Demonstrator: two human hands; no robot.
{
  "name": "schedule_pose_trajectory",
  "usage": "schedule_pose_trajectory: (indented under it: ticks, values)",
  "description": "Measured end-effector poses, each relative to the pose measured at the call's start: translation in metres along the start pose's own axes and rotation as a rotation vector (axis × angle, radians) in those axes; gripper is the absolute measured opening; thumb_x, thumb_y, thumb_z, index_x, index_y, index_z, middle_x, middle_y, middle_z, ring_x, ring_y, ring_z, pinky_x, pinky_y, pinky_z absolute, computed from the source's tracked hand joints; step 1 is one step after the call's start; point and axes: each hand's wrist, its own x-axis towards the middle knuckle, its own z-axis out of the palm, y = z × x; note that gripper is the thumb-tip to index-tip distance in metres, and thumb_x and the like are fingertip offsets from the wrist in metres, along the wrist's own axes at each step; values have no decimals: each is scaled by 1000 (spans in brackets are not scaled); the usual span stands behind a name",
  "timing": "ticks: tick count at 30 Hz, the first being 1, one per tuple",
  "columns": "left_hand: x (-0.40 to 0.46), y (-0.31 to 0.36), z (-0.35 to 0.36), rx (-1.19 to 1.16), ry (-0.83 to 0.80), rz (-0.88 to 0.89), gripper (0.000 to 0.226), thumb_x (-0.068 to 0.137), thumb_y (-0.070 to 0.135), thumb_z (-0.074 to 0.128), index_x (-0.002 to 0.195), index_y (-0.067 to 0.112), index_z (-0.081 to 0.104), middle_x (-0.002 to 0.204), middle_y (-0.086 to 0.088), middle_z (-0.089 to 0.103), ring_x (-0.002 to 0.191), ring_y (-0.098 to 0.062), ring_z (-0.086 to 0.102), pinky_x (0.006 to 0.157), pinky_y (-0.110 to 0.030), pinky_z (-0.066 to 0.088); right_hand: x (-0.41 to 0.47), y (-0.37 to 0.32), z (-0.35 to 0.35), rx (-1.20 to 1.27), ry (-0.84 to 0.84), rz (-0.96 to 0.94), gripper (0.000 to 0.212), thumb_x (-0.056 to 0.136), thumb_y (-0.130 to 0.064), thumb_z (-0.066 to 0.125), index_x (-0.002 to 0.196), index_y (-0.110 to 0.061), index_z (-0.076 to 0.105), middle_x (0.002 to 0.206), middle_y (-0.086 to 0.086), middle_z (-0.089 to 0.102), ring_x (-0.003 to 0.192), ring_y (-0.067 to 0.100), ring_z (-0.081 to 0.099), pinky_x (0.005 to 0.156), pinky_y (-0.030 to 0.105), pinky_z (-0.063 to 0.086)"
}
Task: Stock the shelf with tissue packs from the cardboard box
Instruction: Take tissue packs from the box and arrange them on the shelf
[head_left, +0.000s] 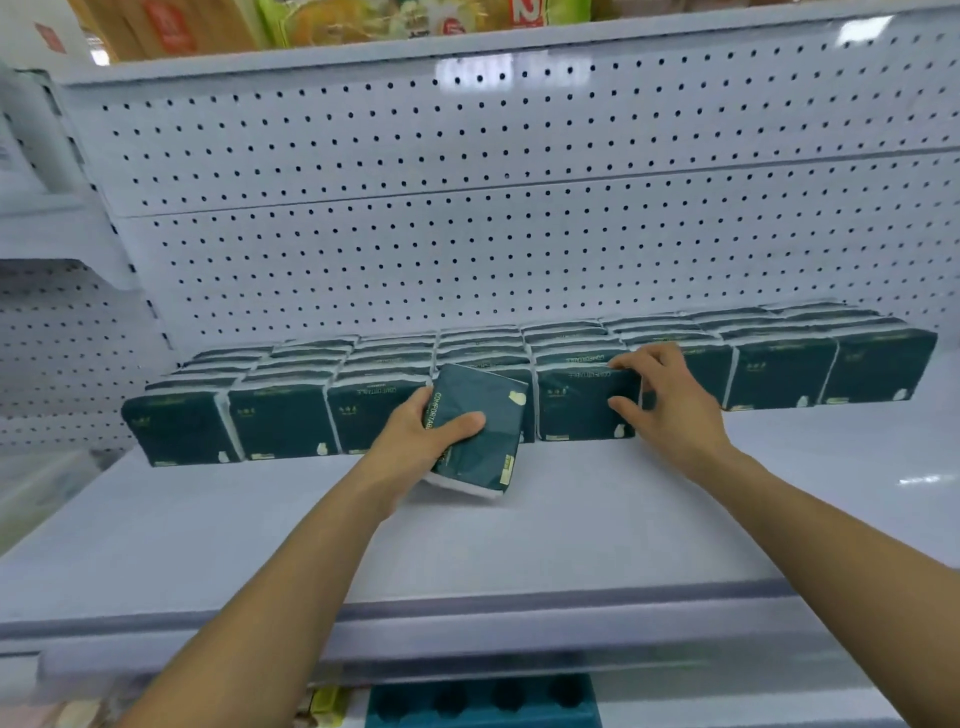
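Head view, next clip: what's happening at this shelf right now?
A person is stocking a white shelf with dark green tissue packs. The left hand grips one tilted tissue pack in front of a gap in the front row. The right hand rests on the pack just right of the gap. Rows of packs already run back to the pegboard. No cardboard box is in view.

Eight dark green tissue packs (283, 422) across the front row, roughly five rows deep though blurred behind, one loose pack (480, 415), two hands, one shelf (519, 545)
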Motion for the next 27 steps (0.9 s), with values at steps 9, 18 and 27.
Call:
schedule_pose_trajectory:
  ticks: [9,18,27]
  values:
    - [-5,18,11,42,-103,29,57,76,23,83,125,24,53,112,4,71,95,-11,72,83,-29,59,-3,-19,-3,-94,172,-84,61,84,-48,67,138,-30,45,124,1,41,75,13,50,62,29,44]
    - [-10,33,56,529,-196,242,83,64,41,90,126,39,35,121,10,61,112,-7,59,93,-32,54,-12,-56,-29,267,-513,-358,61,76,-46,77,131,-51,50,126,-17,44,116,4,47,92,22,43]
    - [-5,25,100,618,-138,540,25,84,43,71,106,36,62,108,22,59,96,10,51,84,-16,39,-39,39,-67,300,-257,-236,50,81,-14,78,121,-40,62,117,-13,53,104,9,55,69,22,50]
